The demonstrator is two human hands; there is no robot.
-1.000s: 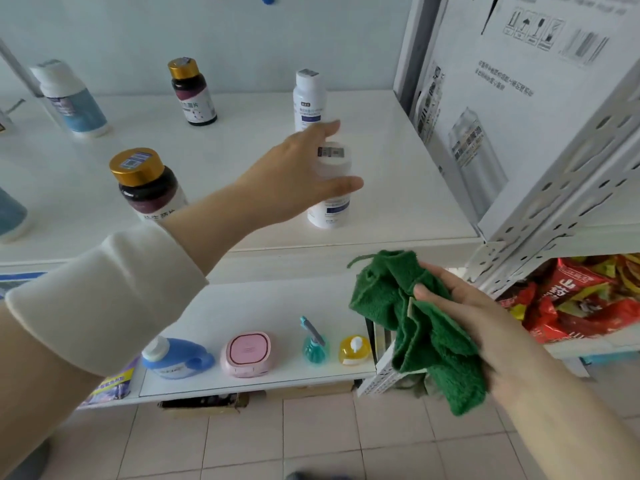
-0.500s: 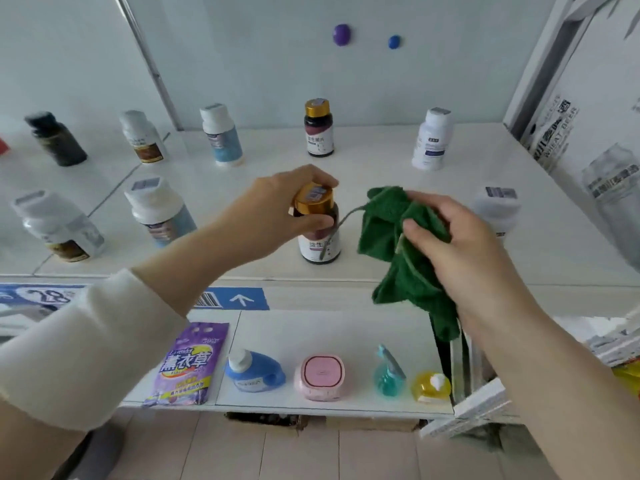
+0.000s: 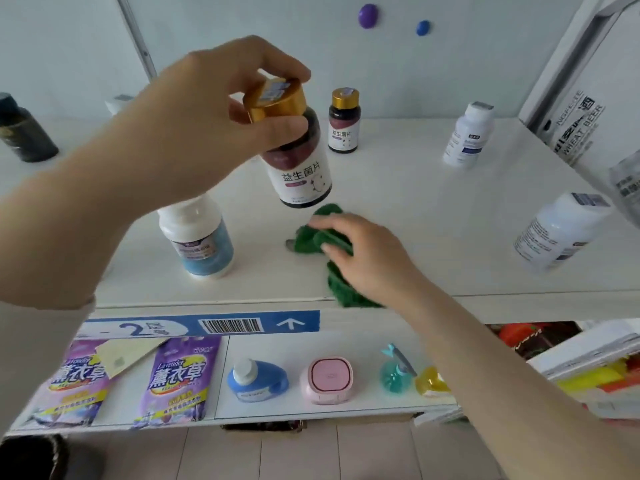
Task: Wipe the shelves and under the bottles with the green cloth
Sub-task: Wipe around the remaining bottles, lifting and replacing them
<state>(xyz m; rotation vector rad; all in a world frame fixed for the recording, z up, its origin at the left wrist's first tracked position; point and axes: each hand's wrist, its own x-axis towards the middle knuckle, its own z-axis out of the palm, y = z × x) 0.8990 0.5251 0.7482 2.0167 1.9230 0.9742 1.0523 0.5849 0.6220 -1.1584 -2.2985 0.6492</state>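
My left hand grips a dark gold-capped bottle by its cap and neck, lifted clear above the white upper shelf. Right below the lifted bottle, my right hand presses the green cloth flat onto the shelf; the cloth's tail hangs over the front edge. More bottles stand on the shelf: a white blue-labelled one at the left, a second gold-capped one at the back, a white one at the back right, and another white one at the right.
A dark bottle stands at the far left. The lower shelf carries two purple lavender pouches, a blue bottle, a pink box, and small teal and yellow bottles. A printed carton borders the right.
My left hand has lifted the gold-capped bottle off the shelf. My right hand has brought the green cloth down onto the spot beneath it.
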